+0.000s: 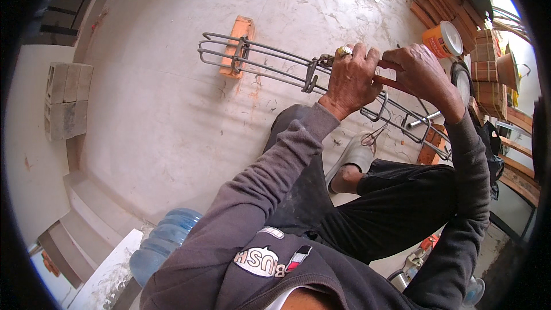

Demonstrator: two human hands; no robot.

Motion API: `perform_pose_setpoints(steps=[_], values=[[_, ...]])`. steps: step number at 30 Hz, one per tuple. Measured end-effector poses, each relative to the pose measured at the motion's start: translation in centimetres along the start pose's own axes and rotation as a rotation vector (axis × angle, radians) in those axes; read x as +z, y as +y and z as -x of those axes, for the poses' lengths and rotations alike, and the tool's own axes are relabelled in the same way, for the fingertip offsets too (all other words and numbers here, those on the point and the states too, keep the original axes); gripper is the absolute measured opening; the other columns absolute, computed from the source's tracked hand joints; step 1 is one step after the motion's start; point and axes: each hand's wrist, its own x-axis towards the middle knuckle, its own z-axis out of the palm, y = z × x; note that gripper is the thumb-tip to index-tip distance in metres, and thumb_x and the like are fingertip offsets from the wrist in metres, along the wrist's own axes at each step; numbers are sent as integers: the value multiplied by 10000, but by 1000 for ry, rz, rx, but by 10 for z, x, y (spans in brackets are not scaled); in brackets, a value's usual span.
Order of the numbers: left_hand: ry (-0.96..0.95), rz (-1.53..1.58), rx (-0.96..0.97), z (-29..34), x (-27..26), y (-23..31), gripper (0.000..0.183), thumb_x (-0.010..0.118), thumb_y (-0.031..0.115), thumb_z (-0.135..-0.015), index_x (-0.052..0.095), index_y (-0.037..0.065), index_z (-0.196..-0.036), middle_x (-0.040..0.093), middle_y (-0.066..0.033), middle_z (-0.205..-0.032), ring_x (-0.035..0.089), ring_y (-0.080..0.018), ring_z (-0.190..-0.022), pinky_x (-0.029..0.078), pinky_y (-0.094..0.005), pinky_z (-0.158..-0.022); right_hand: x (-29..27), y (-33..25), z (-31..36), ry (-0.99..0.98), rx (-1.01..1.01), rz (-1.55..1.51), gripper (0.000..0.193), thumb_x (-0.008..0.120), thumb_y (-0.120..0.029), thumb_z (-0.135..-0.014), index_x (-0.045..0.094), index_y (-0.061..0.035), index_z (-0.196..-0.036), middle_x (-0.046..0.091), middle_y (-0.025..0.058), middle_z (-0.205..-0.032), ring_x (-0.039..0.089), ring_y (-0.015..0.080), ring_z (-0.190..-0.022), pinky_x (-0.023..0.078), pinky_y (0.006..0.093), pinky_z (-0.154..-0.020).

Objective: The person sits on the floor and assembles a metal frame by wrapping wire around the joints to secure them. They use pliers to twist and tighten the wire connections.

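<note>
While the rebar cage [275, 66] lies across two bricks [237, 43] on the floor, left hand [351, 77] fingers clamp its upper bars, right hand [422, 72] fingers grip a red-handled tool [390, 83]: tying step apparently in hand; next likely needs a firm twist.

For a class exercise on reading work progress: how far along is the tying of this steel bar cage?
Done: stirrups sit around the long bars of the rebar cage, which rests on an orange brick at the far end. In hand: the left hand grips the cage at a stirrup while the right hand works a red-handled tool there. Left: the stirrups nearer the person; whether those are tied cannot be told.
</note>
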Motion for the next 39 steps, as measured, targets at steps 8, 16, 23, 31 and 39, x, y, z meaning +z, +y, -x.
perform_pose_setpoints(steps=[8,16,23,31,39], values=[[19,-44,-72,-13,11,-4,387,718,107,-651,579,7,-998,575,-168,-875,633,-334,-812,512,-432,-720,0,16,-15,-9,-18,154,176,716,-183,-817,751,-140,-984,705,97,-733,683,266,-673,532,397,-642],[100,20,-128,-25,15,-8,367,734,141,-671,578,-4,-970,596,-175,-868,642,-341,-789,517,-439,-726,0,10,-22,196,-125,405,184,711,-175,-810,719,-121,-985,705,82,-860,671,221,-830,543,366,-768],[124,81,-181,-28,10,-17,353,745,165,-679,580,12,-951,614,-177,-867,648,-341,-798,516,-443,-726,8,0,-22,381,-288,674,364,731,-259,-813,612,-110,-1124,642,46,-1030,609,173,-1011,504,337,-913],[-30,303,-157,-25,2,-21,450,769,248,-714,608,-6,-1049,630,-185,-948,643,-345,-865,495,-446,-817,17,7,-19,217,-183,675,288,679,-244,-856,626,-90,-1093,661,59,-956,650,192,-918,543,351,-824],[341,341,-187,33,-28,-2,554,540,48,-824,446,-63,-1359,467,-262,-1324,449,-407,-1277,339,-445,-1099,14,5,-7,-484,336,-311,172,569,-67,-851,670,70,-870,675,185,-657,675,255,-532,560,376,-490]])
